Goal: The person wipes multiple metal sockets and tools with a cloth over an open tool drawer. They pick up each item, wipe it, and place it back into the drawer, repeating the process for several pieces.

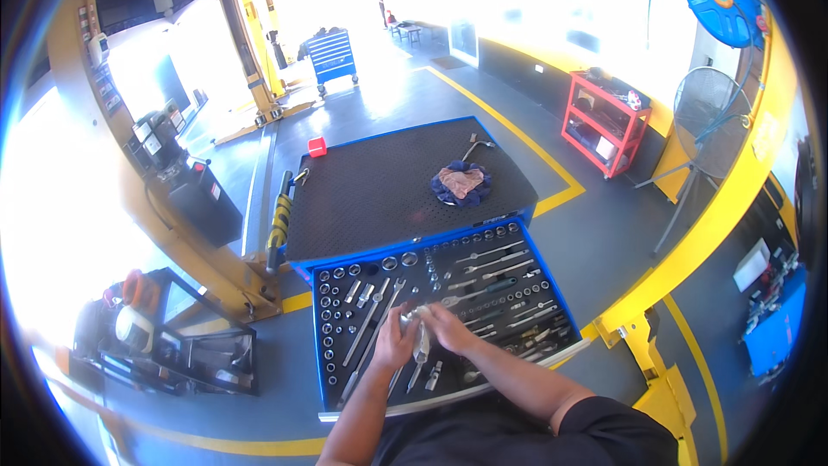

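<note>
My left hand (393, 340) and my right hand (449, 329) meet over a pulled-out tool drawer (381, 409). Both grip a crumpled whitish cloth (422, 348), whose loose end hangs down between them. Something shiny shows at the left fingertips, too small and covered to name. Around the hands, chrome sockets (328, 328) line the left side of the dark foam insert. A long bar (366, 322) and a wrench (396, 290) lie left of my hands. Ratchets, including a dark-handled ratchet (482, 292), and smaller tools fill the right side. A universal joint (434, 375) lies near the front.
On the blue cabinet's black mat top (375, 197) lie a cloth bundle (462, 182), a bent-handled wrench (479, 146) and a red cup-like container (317, 147). Yellow lift posts (705, 220) flank the cabinet. A red cart (608, 118) and fan (708, 120) stand at right.
</note>
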A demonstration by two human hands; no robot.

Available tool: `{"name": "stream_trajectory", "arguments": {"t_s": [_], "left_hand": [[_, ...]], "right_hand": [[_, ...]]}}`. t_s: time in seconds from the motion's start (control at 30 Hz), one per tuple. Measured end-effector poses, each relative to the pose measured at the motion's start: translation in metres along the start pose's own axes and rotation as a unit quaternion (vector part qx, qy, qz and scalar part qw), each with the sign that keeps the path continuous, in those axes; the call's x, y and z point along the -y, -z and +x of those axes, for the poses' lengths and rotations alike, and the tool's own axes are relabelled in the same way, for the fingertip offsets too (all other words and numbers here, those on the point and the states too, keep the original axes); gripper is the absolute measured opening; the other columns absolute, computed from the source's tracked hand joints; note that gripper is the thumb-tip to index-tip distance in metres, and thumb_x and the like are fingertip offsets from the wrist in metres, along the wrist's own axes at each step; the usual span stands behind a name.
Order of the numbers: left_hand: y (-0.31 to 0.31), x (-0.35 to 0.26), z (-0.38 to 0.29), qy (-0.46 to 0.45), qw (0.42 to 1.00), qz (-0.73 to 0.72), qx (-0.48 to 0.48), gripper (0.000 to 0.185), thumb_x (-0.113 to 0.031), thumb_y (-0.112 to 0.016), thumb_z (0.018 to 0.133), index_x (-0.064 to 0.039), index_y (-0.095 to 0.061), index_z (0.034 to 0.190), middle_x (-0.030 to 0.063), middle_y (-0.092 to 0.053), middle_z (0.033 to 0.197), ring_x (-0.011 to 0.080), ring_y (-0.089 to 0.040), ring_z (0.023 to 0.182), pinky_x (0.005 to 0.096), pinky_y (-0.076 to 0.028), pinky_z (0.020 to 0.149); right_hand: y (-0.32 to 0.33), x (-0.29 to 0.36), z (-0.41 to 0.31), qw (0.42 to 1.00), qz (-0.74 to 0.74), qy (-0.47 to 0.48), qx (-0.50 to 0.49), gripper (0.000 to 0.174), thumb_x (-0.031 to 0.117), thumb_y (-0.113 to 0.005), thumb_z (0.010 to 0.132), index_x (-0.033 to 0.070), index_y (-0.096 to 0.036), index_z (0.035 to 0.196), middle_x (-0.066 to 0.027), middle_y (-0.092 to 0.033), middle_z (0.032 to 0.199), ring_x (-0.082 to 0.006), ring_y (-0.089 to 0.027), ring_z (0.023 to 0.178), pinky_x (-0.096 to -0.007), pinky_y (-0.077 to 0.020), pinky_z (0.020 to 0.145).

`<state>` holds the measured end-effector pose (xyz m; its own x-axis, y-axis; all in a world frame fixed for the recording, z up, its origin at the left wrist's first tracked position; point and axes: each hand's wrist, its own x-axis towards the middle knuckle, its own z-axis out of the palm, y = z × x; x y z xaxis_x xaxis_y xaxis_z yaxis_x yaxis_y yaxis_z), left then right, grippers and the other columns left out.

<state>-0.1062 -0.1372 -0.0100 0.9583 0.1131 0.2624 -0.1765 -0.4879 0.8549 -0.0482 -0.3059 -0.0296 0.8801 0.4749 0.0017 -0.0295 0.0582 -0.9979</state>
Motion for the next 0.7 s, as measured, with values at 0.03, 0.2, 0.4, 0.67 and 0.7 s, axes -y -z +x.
{"name": "stream_trajectory", "arguments": {"t_s": [0.03, 0.2, 0.4, 0.67, 0.7], "left_hand": [[0.003, -0.001, -0.002, 0.055, 0.998, -0.021, 0.012, 0.038, -0.023, -0.062, 0.107, -0.001, -0.055, 0.137, 0.0255, -0.074, 0.105, 0.0434, -0.071, 0.107, 0.0491, -0.053, 0.093], [0.011, 0.002, 0.001, 0.146, 0.983, -0.110, 0.009, 0.024, -0.021, -0.059, 0.108, -0.001, -0.063, 0.119, 0.0253, -0.073, 0.103, 0.0447, -0.070, 0.099, 0.0476, -0.056, 0.079], [-0.002, -0.007, -0.003, -0.110, 0.993, 0.044, -0.017, 0.039, -0.020, -0.064, 0.105, 0.000, -0.053, 0.137, 0.0281, -0.069, 0.112, 0.0457, -0.069, 0.107, 0.0493, -0.056, 0.086], [0.004, 0.018, 0.006, 0.220, 0.895, -0.387, 0.027, 0.037, -0.031, -0.056, 0.113, 0.000, -0.059, 0.133, 0.0058, -0.069, 0.102, 0.0149, -0.065, 0.089, 0.0347, -0.055, 0.078], [0.004, 0.015, 0.004, 0.152, 0.943, -0.297, 0.020, 0.038, -0.030, -0.058, 0.111, 0.001, -0.058, 0.134, 0.0119, -0.070, 0.102, 0.0235, -0.067, 0.089, 0.0385, -0.055, 0.079]], "right_hand": [[-0.001, 0.002, -0.003, 0.998, -0.028, 0.054, 0.006, 0.021, 0.019, -0.062, 0.109, 0.001, -0.066, 0.120, -0.0098, -0.055, 0.110, -0.0197, -0.057, 0.105, -0.0334, -0.0479, 0.094], [-0.004, 0.010, -0.013, 0.977, -0.174, 0.122, 0.011, 0.020, 0.015, -0.069, 0.104, 0.000, -0.065, 0.117, -0.0108, -0.051, 0.109, -0.0229, -0.055, 0.100, -0.0343, -0.0472, 0.089], [0.003, 0.000, 0.003, 0.995, -0.096, 0.005, -0.039, 0.029, 0.028, -0.056, 0.113, 0.002, -0.069, 0.109, -0.0095, -0.055, 0.098, -0.0219, -0.059, 0.093, -0.0358, -0.0474, 0.087], [-0.004, -0.005, -0.007, 0.983, -0.130, 0.129, 0.012, 0.024, 0.023, -0.061, 0.111, 0.001, -0.067, 0.116, -0.0070, -0.049, 0.108, -0.0150, -0.052, 0.100, -0.0306, -0.0466, 0.086], [-0.005, -0.005, -0.006, 0.979, -0.155, 0.131, 0.012, 0.025, 0.024, -0.060, 0.111, 0.001, -0.067, 0.117, -0.0070, -0.049, 0.110, -0.0141, -0.051, 0.101, -0.0297, -0.0466, 0.086]]}}
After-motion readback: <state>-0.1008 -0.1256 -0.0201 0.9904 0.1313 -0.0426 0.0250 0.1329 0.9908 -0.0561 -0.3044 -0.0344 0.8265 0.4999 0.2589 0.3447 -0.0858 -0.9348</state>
